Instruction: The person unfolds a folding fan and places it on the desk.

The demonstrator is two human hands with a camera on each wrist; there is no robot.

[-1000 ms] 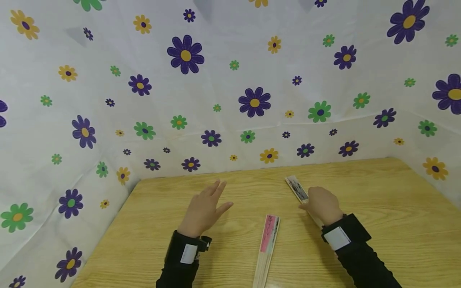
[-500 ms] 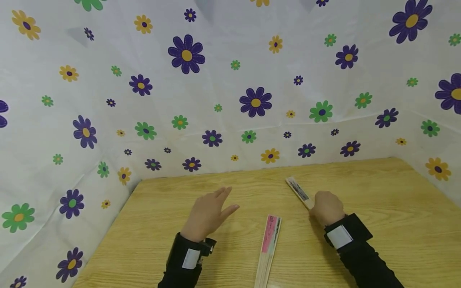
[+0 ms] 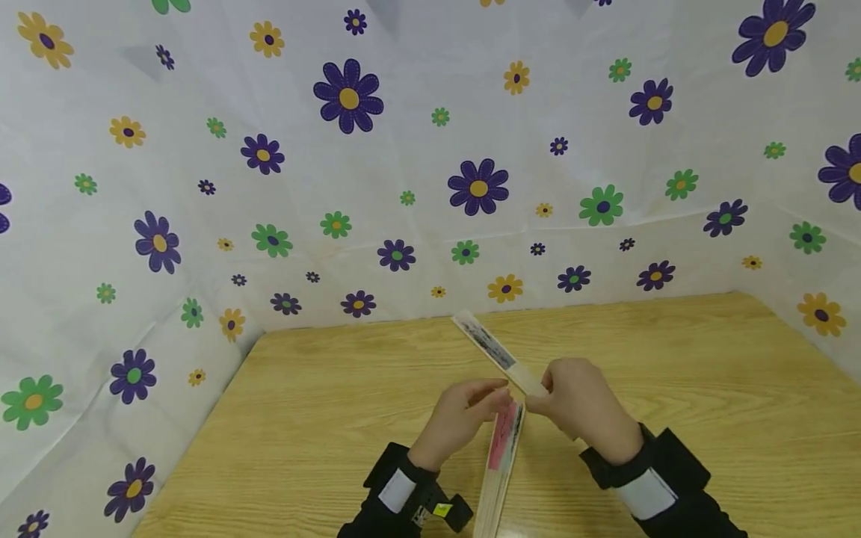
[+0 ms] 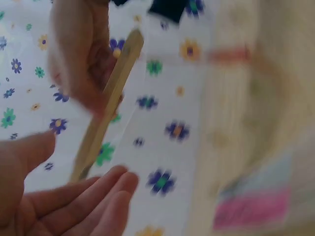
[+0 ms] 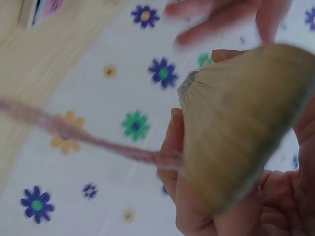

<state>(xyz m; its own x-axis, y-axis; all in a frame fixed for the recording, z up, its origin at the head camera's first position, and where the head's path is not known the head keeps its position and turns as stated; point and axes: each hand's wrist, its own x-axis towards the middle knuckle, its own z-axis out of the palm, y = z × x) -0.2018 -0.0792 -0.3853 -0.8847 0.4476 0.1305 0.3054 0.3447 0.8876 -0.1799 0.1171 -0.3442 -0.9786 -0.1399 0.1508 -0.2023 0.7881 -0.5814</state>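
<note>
My right hand [image 3: 585, 407] grips a folded folding fan [image 3: 486, 344] near its lower end. This fan has pale wooden ribs and a dark printed patch, and it tilts up to the left above the table. A thin reddish cord [image 5: 123, 150] hangs from its end in the right wrist view. Close to the fan's lower part is my left hand [image 3: 457, 418], thumb and fingers apart in the left wrist view, with nothing held between them. Under the left fingertips, in the head view, a second folded fan [image 3: 496, 471] with a pink and pale green patch lies on the table.
The light wood-grain table [image 3: 323, 403] spreads out on both sides of the hands. A white cloth [image 3: 403, 149] with purple, yellow and green flowers hangs behind the table and along its sides.
My right hand has lifted the dark-printed fan from the table and brought it left, toward the middle. My left hand has moved right, close to it. The pink-patched fan stays in place.
</note>
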